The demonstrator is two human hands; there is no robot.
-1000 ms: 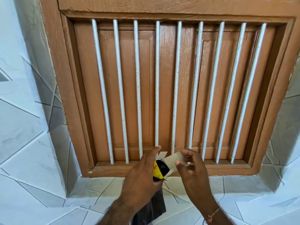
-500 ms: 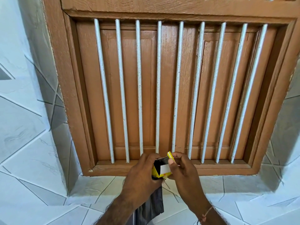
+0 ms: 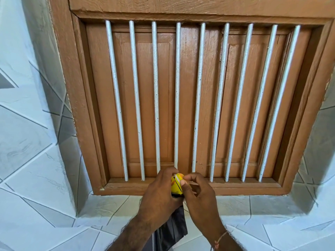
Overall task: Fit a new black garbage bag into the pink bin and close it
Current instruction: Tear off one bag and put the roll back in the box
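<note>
Where the two forearms meet at the lower centre of the frame, a small yellow cardboard box [image 3: 176,184] sits gripped between both hands. Left hand [image 3: 159,194]: fingers curled round the box's left side, also holding a folded black plastic garbage bag [image 3: 174,229] that hangs below toward the bottom edge. Right hand [image 3: 197,194]: thumb and forefinger pinching the box's top flap; thin cord bracelet [image 3: 220,239] at the wrist. Background: brown wooden shuttered window [image 3: 181,98] with white vertical metal bars [image 3: 176,95]; white marbled wall tiles [image 3: 30,160] at left and below. Pink bin not in view.
</note>
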